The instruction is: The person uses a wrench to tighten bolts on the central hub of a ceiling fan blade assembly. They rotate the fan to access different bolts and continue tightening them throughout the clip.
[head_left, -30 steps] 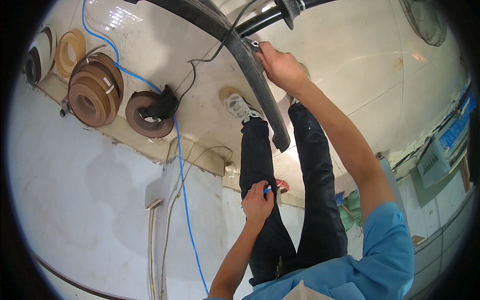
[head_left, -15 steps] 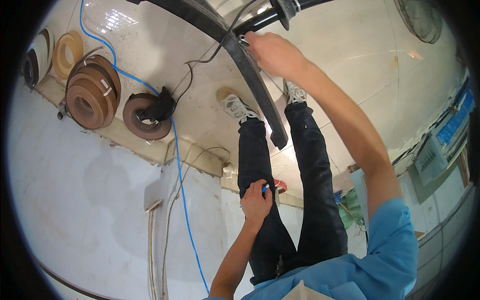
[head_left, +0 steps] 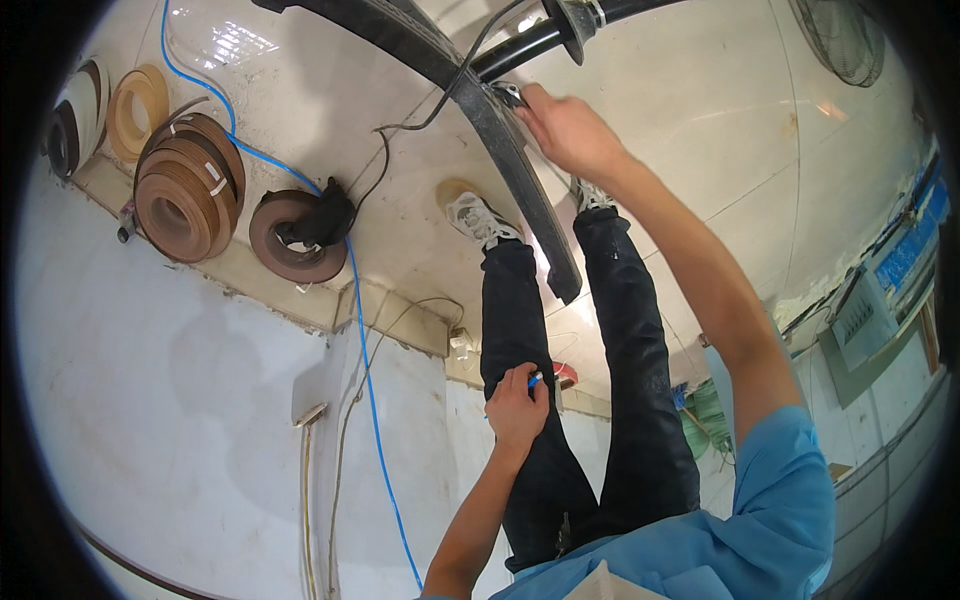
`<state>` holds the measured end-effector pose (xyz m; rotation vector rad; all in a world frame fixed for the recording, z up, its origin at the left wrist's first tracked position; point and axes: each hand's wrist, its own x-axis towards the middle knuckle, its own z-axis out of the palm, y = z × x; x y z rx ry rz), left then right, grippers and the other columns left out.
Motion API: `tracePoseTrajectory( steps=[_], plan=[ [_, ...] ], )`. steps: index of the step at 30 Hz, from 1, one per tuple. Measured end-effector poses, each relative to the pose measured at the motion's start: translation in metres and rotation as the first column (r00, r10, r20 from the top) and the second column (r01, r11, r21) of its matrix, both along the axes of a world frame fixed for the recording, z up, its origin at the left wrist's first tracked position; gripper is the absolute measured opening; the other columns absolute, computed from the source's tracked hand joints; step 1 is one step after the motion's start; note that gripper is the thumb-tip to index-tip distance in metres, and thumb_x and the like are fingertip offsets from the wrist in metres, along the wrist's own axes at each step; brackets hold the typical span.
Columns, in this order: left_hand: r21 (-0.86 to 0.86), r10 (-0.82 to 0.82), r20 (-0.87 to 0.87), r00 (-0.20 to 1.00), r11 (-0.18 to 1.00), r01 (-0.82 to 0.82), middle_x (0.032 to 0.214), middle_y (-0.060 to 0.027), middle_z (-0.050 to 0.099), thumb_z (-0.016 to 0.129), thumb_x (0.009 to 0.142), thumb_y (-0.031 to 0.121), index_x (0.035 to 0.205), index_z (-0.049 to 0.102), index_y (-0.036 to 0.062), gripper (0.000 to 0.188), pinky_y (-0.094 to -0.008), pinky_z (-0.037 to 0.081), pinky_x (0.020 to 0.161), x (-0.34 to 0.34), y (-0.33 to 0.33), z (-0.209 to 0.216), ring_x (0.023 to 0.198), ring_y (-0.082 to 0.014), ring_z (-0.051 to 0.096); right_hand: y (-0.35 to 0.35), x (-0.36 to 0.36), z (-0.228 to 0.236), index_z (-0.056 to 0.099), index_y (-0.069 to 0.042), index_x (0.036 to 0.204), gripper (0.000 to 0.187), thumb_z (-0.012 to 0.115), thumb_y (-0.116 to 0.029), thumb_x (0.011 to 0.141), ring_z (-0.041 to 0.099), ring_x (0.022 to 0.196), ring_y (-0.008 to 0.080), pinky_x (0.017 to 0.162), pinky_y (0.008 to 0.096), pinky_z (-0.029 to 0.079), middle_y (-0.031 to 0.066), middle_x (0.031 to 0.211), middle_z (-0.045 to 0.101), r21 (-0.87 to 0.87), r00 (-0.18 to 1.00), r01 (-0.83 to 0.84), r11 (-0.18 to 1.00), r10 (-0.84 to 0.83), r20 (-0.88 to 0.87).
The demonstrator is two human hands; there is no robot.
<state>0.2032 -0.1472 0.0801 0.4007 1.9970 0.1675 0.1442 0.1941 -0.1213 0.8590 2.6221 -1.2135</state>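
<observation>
My right hand (head_left: 575,135) reaches out to the black metal beam (head_left: 510,165). Its fingers are closed around a small dark, shiny metal piece (head_left: 510,94) beside the joint of beam and post; its kind is hard to make out. A round black post (head_left: 520,50) with a flared collar (head_left: 568,28) meets the beam there. Over my left thigh, my left hand (head_left: 517,408) is closed on a slim blue pen-like object (head_left: 536,379), most of it hidden by the fingers. A black cable (head_left: 435,112) runs across the beam.
Several rolls of brown edge banding (head_left: 180,205) stand along the wall at left, near a cream roll (head_left: 138,112). A black bag-like thing (head_left: 328,215) lies on another brown roll (head_left: 290,255). A blue hose (head_left: 368,390) trails along the wall. A fan (head_left: 840,40) stands far right.
My right hand has shifted slightly right and down, drawing back from the beam, and more of the metal piece shows. The left hand stays nearly still on the blue object.
</observation>
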Motion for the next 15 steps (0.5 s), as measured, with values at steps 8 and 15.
tracePoseTrajectory(
  steps=[8, 15],
  plan=[
    [0.005, -0.006, 0.005, 1.0, 1.0, 0.006, 0.095, -0.0058, 0.072, 0.07, 0.085, 0.017, 0.105, 0.07, 0.013, 0.02, -0.0432, 0.055, 0.073, 0.002, 0.001, 0.001, 0.083, -0.0296, 0.07, -0.037, 0.016, -0.021, 0.052, -0.005, 0.113, 0.02, 0.056, -0.022, 0.103, 0.067, 0.061, 0.038, 0.05, 0.0473, 0.054, 0.017, 0.077, 0.068, 0.125, 0.986, 0.111, 0.986, -0.093, -0.14],
    [0.035, -0.007, -0.011, 1.0, 0.999, 0.007, 0.095, -0.0062, 0.072, 0.07, 0.084, 0.017, 0.103, 0.07, 0.0122, 0.02, -0.0429, 0.056, 0.072, 0.002, 0.0, -0.001, 0.082, -0.0298, 0.07, -0.037, 0.012, -0.039, 0.054, -0.007, 0.113, 0.02, 0.058, -0.021, 0.1, 0.067, 0.064, 0.0388, 0.052, 0.0481, 0.055, 0.0152, 0.085, 0.07, 0.141, 0.972, 0.123, 0.982, -0.091, -0.215]
  ],
)
